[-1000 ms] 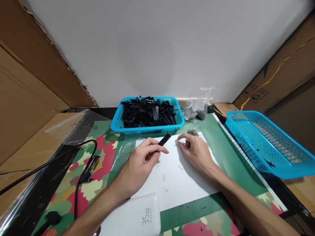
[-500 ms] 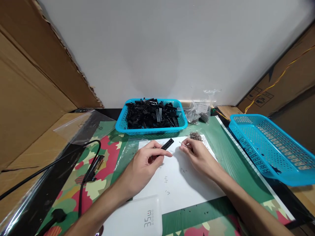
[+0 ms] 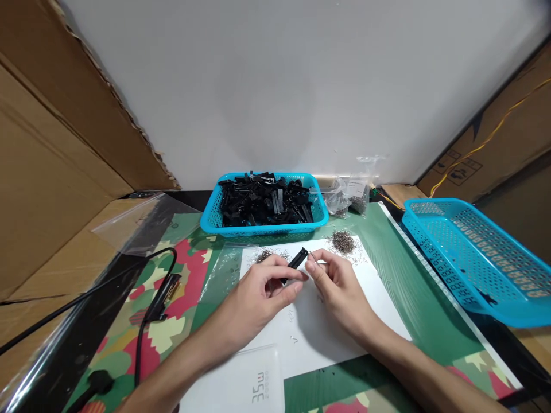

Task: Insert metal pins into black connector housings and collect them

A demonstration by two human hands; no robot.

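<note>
Over the white paper (image 3: 344,338), my left hand (image 3: 264,292) grips a narrow black plastic piece (image 3: 298,258) that slants up to the right. My right hand (image 3: 340,287) pinches a thin metal tool, likely tweezers (image 3: 313,258), with its tip at the upper end of the black piece; whether it holds a small part there is too fine to see. One pile of tiny metal parts (image 3: 343,241) lies beyond my right hand. A second pile (image 3: 263,256) sits just past my left hand, partly covered by it.
A blue basket (image 3: 264,231) full of black plastic pieces stands at the back. Another blue basket (image 3: 482,258) is at the right, with a few black bits. Plastic bags (image 3: 357,195) of small parts stand behind. A white power bank (image 3: 232,384) and a black cable (image 3: 140,344) lie in front.
My right hand has come left and the metal tool now meets the black piece's end. My left hand has shifted slightly right, uncovering the left pile.
</note>
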